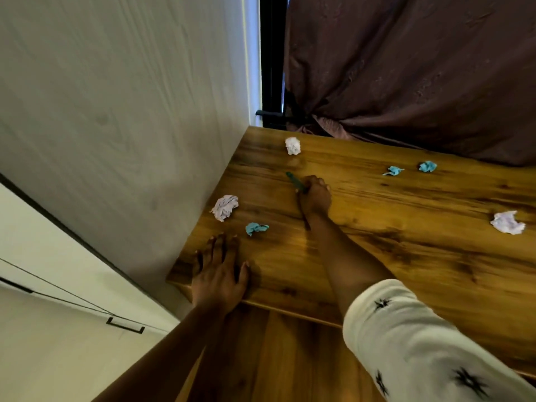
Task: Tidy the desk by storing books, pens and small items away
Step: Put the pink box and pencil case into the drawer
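Note:
My right hand (315, 196) reaches across the wooden desk (406, 256) and grips a green pen (294, 180), whose tip sticks out to the upper left of the fingers. My left hand (219, 271) lies flat with spread fingers on the desk's near left corner. Crumpled paper balls are scattered on the top: a white one (293, 145) at the back, a pale one (224, 207) by the left edge, a blue one (255, 228) just beyond my left hand, two blue ones (393, 170) (427, 166) at the back right, and a pale one (507, 222) on the right.
A white wall (130, 126) runs along the desk's left edge. A dark brown curtain (406, 68) hangs behind the desk's far edge. A white cabinet with a dark handle (125, 325) stands at the lower left.

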Demonstrator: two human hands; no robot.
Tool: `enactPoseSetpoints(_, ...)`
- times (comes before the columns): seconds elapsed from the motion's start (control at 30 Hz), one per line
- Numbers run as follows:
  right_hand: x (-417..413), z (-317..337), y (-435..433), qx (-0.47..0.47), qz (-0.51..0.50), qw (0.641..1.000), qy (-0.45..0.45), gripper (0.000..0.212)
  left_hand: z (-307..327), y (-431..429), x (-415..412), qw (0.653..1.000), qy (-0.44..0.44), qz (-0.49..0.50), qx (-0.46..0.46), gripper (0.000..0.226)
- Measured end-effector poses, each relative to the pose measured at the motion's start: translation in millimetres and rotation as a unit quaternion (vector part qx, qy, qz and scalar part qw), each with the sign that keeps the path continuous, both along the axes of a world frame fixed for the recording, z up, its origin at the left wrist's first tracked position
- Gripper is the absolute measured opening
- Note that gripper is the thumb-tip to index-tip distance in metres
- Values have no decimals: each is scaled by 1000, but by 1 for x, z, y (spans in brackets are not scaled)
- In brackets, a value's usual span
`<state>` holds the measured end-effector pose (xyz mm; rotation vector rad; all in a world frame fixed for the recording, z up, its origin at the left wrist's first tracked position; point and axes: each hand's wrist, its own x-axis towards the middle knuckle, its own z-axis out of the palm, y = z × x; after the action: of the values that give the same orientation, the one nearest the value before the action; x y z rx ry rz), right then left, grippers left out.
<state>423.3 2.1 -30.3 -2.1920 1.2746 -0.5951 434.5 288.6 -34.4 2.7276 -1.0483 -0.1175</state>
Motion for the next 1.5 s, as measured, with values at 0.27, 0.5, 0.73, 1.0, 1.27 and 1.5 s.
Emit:
enactPoseSetpoints(0.27, -45, -3, 35, -39, -2, 999, 25, 23, -1, 1, 3, 1000, 3, -8, 22, 83)
enactPoseSetpoints(0.5, -169, -8, 95, -142, 49, 977, 152, 28, 3, 5, -35, 995, 42, 43, -85, 66)
enactPoseSetpoints(0.73, -318, 26, 135, 112, 183, 977, 9, 16, 30, 0, -213, 883, 296, -61, -359, 41)
enactPoseSetpoints(1.0, -446, 31, 181, 223, 147, 962, -54, 12, 19, 11, -316, 764, 511, 45, -391, 14)
enactPoseSetpoints(1.27, -561, -26, 191, -90, -30, 967, 235, 34, -9, 16, -336, 819, 531, 122, -182, 9)
enactPoseSetpoints(1.5, -569, -36, 192, -122, -37, 967, 222, 38, -32, -5, -341, 887, 455, 82, -23, 8)
